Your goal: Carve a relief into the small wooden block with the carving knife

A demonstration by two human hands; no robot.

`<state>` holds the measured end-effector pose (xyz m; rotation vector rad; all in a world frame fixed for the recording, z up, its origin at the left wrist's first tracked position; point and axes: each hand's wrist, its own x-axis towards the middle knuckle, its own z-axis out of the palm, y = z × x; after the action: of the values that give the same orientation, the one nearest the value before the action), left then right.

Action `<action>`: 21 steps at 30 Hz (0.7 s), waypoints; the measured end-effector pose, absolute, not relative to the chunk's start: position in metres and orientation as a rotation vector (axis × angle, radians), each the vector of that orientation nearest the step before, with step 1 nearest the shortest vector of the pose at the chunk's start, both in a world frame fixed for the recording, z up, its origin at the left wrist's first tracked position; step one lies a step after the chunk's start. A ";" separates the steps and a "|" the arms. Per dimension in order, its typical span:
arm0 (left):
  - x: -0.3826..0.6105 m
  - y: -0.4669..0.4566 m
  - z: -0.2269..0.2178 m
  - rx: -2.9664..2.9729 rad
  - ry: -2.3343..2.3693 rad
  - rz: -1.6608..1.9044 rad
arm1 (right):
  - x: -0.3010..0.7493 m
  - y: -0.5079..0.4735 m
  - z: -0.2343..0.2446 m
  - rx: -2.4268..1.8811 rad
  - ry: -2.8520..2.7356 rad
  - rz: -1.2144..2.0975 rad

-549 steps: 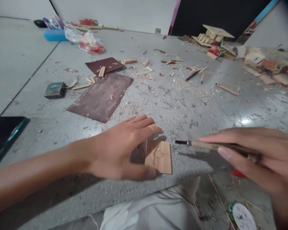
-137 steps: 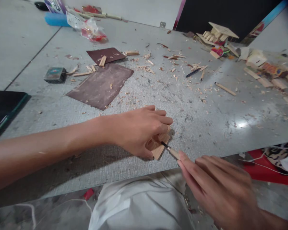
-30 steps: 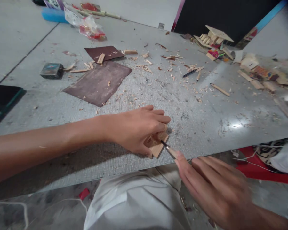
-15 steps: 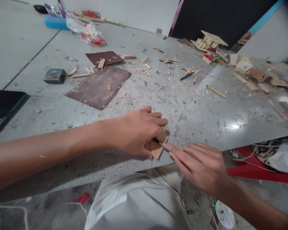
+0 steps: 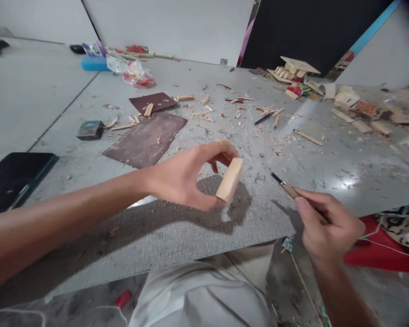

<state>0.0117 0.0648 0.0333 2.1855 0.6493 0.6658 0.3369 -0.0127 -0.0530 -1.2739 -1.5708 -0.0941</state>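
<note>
My left hand [image 5: 184, 179] holds a small flat piece of light wood [image 5: 229, 180] lifted off the grey textured mat [image 5: 177, 227], pinched between thumb and fingers and tilted on edge. Its shadow falls on the mat just below. My right hand [image 5: 325, 225] grips a thin carving tool [image 5: 286, 187] with a wooden handle and a dark tip. The tip points up and left, a short way to the right of the wood piece and apart from it.
Two sheets of brown sandpaper [image 5: 146, 138] lie at the back left with wood slivers. A small dark box [image 5: 90, 130] and a black tablet [image 5: 13, 179] sit further left. Wood shavings, a pen [image 5: 265, 118], sticks and a small wooden model [image 5: 295, 70] crowd the back right.
My left hand has lifted the wood piece off the mat and turned it on edge. My right hand has drawn the tool away to the right, off the wood.
</note>
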 end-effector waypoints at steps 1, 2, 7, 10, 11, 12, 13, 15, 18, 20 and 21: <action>0.010 0.068 0.032 2.108 0.635 0.691 | 0.335 -0.010 -0.056 -1.281 -1.540 -0.089; 0.009 0.070 0.030 2.067 0.632 0.677 | 0.332 -0.008 -0.058 -1.284 -1.527 -0.093; 0.006 0.077 0.017 2.230 0.700 0.394 | 0.322 -0.007 -0.054 -1.285 -1.541 -0.187; 0.005 0.080 0.015 2.236 0.724 0.555 | 0.318 -0.008 -0.049 -1.266 -1.638 -0.239; 0.005 0.080 0.015 2.248 0.756 0.576 | 0.316 -0.008 -0.048 -1.257 -1.683 -0.253; 0.005 0.081 0.016 2.266 0.795 0.559 | 0.315 -0.008 -0.047 -1.249 -1.725 -0.266; 0.005 0.081 0.017 2.290 0.833 0.508 | 0.314 -0.008 -0.047 -1.239 -1.760 -0.277; 0.005 0.080 0.021 2.326 0.872 0.407 | 0.313 -0.007 -0.047 -1.226 -1.794 -0.293; 0.005 0.076 0.031 2.398 0.894 0.437 | 0.313 -0.007 -0.048 -1.224 -1.788 -0.297; 0.008 0.069 0.037 2.589 0.896 0.370 | 0.314 -0.008 -0.049 -1.230 -1.779 -0.285; 0.010 0.065 0.039 2.701 0.890 0.293 | 0.315 -0.007 -0.050 -1.232 -1.776 -0.281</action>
<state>0.0098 0.0652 0.0388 2.7013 0.8901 0.2934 0.3146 -0.0075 -0.0500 -1.2322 -1.7757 -0.2808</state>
